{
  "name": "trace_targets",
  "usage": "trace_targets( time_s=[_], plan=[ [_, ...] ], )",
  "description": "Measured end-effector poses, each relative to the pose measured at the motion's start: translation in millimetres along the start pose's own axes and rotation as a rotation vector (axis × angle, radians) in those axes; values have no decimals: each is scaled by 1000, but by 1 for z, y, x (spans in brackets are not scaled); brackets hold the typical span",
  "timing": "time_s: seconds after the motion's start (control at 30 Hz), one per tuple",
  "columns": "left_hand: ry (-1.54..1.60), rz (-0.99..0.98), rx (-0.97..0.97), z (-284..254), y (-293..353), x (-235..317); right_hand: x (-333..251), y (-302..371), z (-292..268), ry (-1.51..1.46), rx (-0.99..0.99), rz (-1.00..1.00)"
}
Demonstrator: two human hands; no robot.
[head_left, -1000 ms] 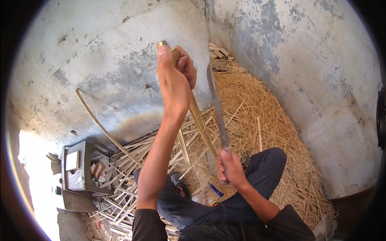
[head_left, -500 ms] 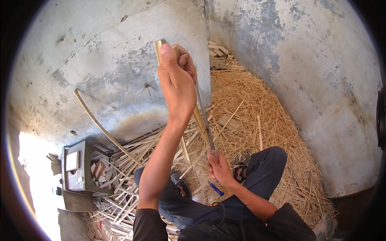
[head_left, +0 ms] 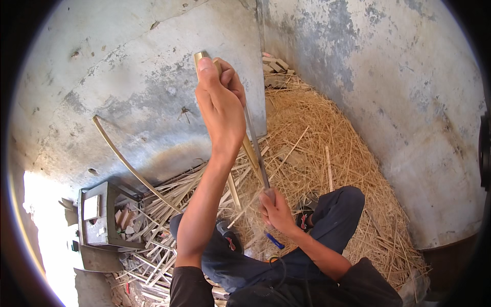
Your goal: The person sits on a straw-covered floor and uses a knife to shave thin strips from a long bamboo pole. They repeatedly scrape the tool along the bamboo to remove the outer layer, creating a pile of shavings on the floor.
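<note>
My left hand (head_left: pixel 221 105) is raised high in front of the wall, closed around a pale yellow-green strip that looks like split bamboo (head_left: pixel 200 62). Its upper end sticks out past my thumb. Below the hand the strip (head_left: pixel 251 154) slants down toward my right hand. My right hand (head_left: pixel 277 211) is lower, above my lap, wrapped round the handle of a long, narrow knife (head_left: pixel 260 162). The blade points up along the strip, close beside it; whether they touch I cannot tell. My left hand hides the upper part of the blade.
Straw-like shavings (head_left: pixel 327 128) are heaped at the right, and split strips (head_left: pixel 169 194) lie piled at the left. One long curved strip (head_left: pixel 123 156) leans against the wall (head_left: pixel 128 87). A dark wooden box (head_left: pixel 99 220) stands at the left. A blue pen-like object (head_left: pixel 274 240) lies near my right hand.
Both hands have shifted slightly to the left, with the bamboo strip and the knife. Their grips look the same.
</note>
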State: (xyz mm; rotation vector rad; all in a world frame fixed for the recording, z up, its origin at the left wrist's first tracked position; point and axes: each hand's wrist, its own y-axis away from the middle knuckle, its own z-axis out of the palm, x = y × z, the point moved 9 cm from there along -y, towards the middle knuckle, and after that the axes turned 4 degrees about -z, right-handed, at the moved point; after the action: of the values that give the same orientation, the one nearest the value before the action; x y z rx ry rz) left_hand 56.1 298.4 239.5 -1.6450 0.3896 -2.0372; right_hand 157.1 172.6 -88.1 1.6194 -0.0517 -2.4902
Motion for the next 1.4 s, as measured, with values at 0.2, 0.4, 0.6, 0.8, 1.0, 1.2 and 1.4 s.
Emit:
trace_targets(
  time_s=[0.2,0.4,0.6,0.8,1.0,1.2,1.4],
  plan=[
    [26,-3,48,-13,-7,-4,62,-7,-44,90,42,195],
    [14,-1,42,-13,-5,-6,-8,-3,3,127,0,13],
    [40,-17,50,-12,-8,-4,75,-15,-37,82,104,102],
    [8,-16,76,-27,-13,-10,126,-23,-83,213,85,277],
    [28,-18,69,-18,-9,-7,58,-33,-50,410,111,-42],
    [59,-14,78,-23,-11,-3,60,-38,-43,462,110,-341],
    [48,-51,78,-26,-12,-6,234,-44,-158,592,261,107]
  ],
)
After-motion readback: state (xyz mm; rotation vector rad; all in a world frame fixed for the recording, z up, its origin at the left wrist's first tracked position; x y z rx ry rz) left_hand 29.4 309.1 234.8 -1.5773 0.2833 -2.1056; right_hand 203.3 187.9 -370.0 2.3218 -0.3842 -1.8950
